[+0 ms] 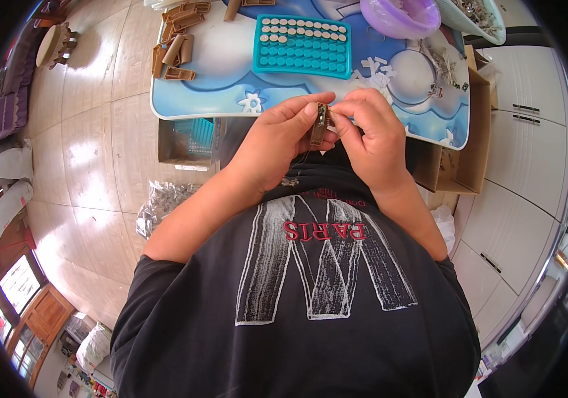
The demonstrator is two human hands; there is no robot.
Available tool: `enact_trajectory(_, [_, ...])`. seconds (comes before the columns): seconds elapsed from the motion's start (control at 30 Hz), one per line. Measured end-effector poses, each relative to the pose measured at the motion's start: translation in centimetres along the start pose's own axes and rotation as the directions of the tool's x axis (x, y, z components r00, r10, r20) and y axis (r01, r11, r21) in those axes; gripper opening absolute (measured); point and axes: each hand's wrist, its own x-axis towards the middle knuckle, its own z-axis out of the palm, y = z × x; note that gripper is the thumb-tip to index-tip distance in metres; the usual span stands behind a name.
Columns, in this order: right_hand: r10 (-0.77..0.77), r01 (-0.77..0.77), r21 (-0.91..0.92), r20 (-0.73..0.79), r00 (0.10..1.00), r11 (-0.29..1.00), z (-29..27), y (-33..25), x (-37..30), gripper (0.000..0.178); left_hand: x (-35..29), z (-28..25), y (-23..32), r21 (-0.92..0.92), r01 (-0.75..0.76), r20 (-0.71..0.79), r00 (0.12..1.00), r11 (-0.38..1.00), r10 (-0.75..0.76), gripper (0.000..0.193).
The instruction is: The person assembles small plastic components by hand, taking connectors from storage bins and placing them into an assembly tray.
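Note:
In front of my chest, at the near edge of the table, my left hand (267,142) grips a small brown plastic casing (318,136). A small dark circuit board (323,113) shows at the casing's upper end, by the left thumb. Thin wires hang below it. The thumb and fingers of my right hand (378,139) are pinched together against the casing's right side; whatever they hold is too small to make out. Beyond my hands lies a teal tray (257,50) with rows of round pockets, the far rows bearing white discs.
Brown casings (178,50) are heaped at the table's far left. White strips (378,74) and wired parts (444,66) lie right of the tray, near a purple bowl (400,20). Cardboard boxes (475,149) stand below the table. A clear bag (161,207) sits beside my left arm.

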Motion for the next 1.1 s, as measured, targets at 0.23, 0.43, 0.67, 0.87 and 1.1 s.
enact_trajectory(0.23, [-0.115, 0.116, -0.059, 0.033, 0.993, 0.991, -0.12, 0.08, 0.38, 0.009, -0.06, 0.17, -0.10, 0.099, -0.016, -0.040, 0.999, 0.995, 0.020, 0.037])
enact_trajectory(0.43, [-0.010, 0.007, 0.039, 0.055, 0.998, 0.999, -0.06, -0.11, 0.36, 0.010, -0.27, 0.24, 0.11, 0.105, -0.015, -0.043, 0.999, 0.994, 0.020, 0.038])
enact_trajectory(0.67, [-0.041, 0.038, 0.052, 0.067, 0.997, 0.998, -0.01, -0.07, 0.58, 0.009, -0.26, 0.18, 0.23, 0.055, 0.011, -0.028, 1.000, 0.998, -0.009, 0.038])
enact_trajectory(0.87, [-0.087, 0.085, 0.034, 0.072, 0.994, 0.996, 0.04, 0.06, 0.48, 0.009, -0.18, -0.09, 0.15, 0.031, 0.022, -0.003, 1.000, 0.999, -0.022, 0.037])
enact_trajectory(1.1, [-0.087, 0.085, 0.036, 0.054, 0.995, 0.996, 0.20, 0.08, 0.26, 0.009, -0.13, 0.00, 0.20, 0.042, 0.032, -0.003, 0.999, 0.999, -0.032, 0.033])
